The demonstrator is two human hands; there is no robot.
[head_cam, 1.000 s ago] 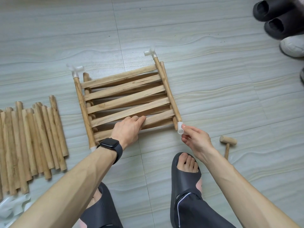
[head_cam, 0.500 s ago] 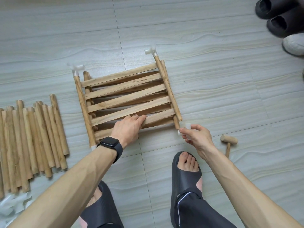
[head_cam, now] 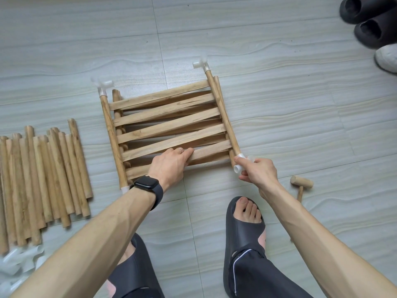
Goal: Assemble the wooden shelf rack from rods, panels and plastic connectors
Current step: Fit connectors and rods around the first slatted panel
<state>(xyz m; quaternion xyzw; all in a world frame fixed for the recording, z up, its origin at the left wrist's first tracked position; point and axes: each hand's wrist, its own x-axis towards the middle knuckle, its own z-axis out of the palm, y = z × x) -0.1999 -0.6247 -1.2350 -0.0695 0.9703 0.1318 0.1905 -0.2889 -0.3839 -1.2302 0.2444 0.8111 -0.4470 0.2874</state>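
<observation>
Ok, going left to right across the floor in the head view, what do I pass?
Spare connectors → loose rods → slatted panel, left hand pressing it → right hand holding a connector at the panel's near right rod end → wooden mallet.

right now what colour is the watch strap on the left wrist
Black, like the watch face; it shows best in the head view.

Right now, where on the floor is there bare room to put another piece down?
Bare floor beyond the slatted panel, and right of it, above the mallet. A strip separates the panel from the loose rods. Crowded: near the connector pile and shoes.
</observation>
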